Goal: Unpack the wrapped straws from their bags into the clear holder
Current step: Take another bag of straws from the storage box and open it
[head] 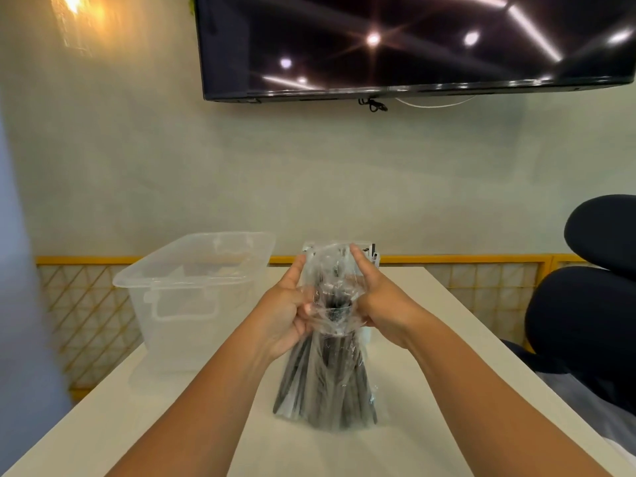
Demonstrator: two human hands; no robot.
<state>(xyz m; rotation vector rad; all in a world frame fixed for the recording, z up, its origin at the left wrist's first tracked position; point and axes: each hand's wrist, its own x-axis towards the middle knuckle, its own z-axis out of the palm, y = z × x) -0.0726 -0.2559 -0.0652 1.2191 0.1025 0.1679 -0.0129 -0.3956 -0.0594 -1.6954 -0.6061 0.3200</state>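
Both the left hand (287,313) and right hand (375,304) pinch the crinkly clear plastic bag (332,290) of dark wrapped straws (325,390) at its slippery, flimsy mouth, probably the best hold.

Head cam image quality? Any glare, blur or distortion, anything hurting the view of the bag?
Head view: lamp glare blows out the top-left corner; the TV mirrors ceiling lights as starbursts, and wide-angle distortion bows its lower edge; the left border is smeared and bluish; the bag carries creased highlights, yet the dark straws read clearly through it.
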